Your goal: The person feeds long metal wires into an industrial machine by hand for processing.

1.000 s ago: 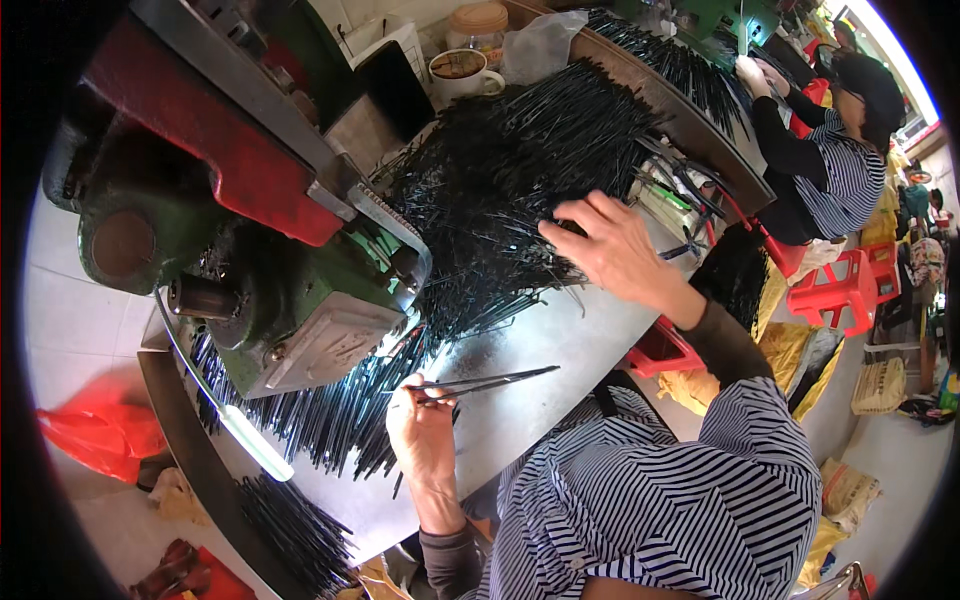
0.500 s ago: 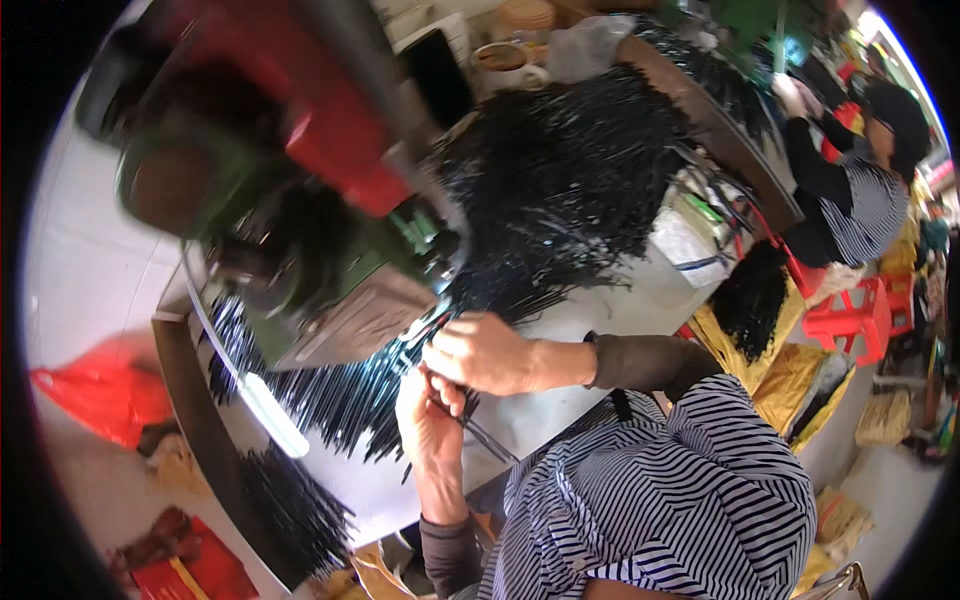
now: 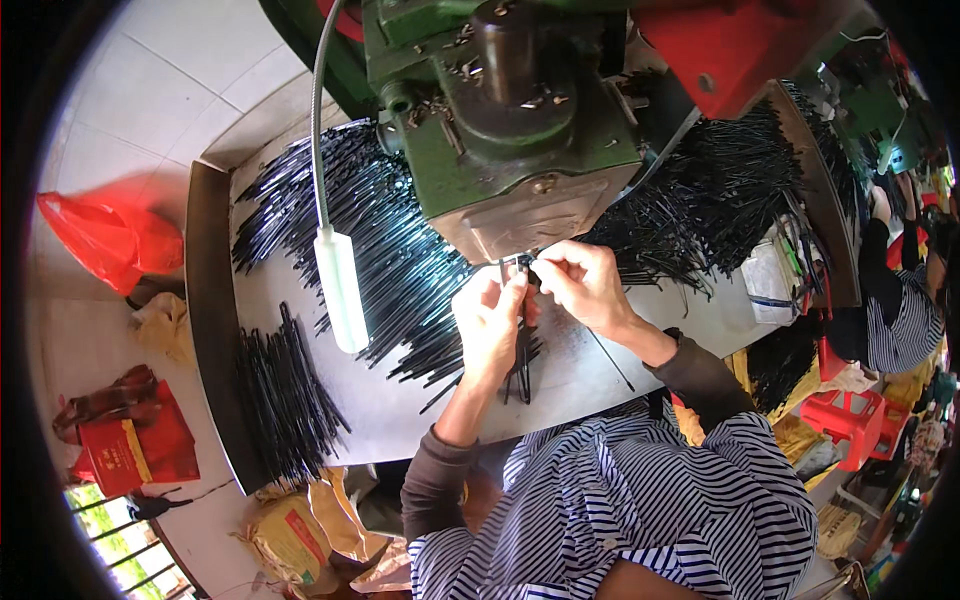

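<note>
Both my hands are raised close under the front of a green press machine [image 3: 515, 150]. Between the fingers of my left hand [image 3: 488, 318] are several thin black rods [image 3: 522, 372], their lower ends hanging below the hand. My right hand [image 3: 588, 288] is just to the right, thumb and forefinger pinched at the rods' upper ends by the machine's lower edge. What exactly it grips is too small to make out. A single thin black rod [image 3: 612, 362] slants across the table below my right hand. Behind my left hand spreads a big heap of black rods [image 3: 370, 230].
A metal table [image 3: 395, 425] with a raised brown rim [image 3: 215, 330] surrounds the work. A white lamp [image 3: 341, 290] hangs on a bent stem at left. Another rod bundle [image 3: 285, 395] lies near left, a further heap [image 3: 715, 200] at right. A co-worker [image 3: 895, 310] sits far right.
My view has swung left, so the machine now stands in the middle. My left hand still holds rods; my right hand has drawn slightly apart from it, and one rod now lies below it.
</note>
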Demonstrator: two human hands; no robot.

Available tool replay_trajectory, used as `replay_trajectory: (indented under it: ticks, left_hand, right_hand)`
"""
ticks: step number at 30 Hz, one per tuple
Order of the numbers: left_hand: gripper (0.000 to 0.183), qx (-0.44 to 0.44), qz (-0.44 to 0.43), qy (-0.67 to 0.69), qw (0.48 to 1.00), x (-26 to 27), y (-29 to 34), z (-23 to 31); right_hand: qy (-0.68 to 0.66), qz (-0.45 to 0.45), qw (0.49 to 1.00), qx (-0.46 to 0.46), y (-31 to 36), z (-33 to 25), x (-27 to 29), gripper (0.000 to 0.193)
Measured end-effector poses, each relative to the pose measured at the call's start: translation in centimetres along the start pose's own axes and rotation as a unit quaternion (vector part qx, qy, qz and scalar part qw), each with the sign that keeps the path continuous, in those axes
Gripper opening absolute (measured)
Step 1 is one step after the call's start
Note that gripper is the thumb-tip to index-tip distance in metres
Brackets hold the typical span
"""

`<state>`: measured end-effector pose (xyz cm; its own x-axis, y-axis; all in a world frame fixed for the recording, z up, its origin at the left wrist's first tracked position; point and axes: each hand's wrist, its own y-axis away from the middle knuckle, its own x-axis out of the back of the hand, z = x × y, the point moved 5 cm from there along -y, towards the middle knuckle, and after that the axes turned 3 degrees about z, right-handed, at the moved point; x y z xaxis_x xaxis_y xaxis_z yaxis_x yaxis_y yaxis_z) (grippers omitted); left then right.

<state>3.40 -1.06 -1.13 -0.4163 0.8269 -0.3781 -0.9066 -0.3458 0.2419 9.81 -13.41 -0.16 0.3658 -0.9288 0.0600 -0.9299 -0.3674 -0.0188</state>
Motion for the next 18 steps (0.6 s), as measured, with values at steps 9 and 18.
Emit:
replay_trajectory:
  ticks: [9,18]
  left_hand:
    - [0.024,-0.029,-0.01,-0.038,0.999,-0.03,-0.58,0.62]
    - [0.023,-0.021,-0.022,-0.006,1.0,-0.16,-0.9,0.27]
  right_hand:
    - [-0.014,0.001,1.0,-0.001,-0.31,0.13,-0.05,0.007]
    - [-0.021,-0.007,0.999,-0.037,-0.46,0.31,-0.27,0.011]
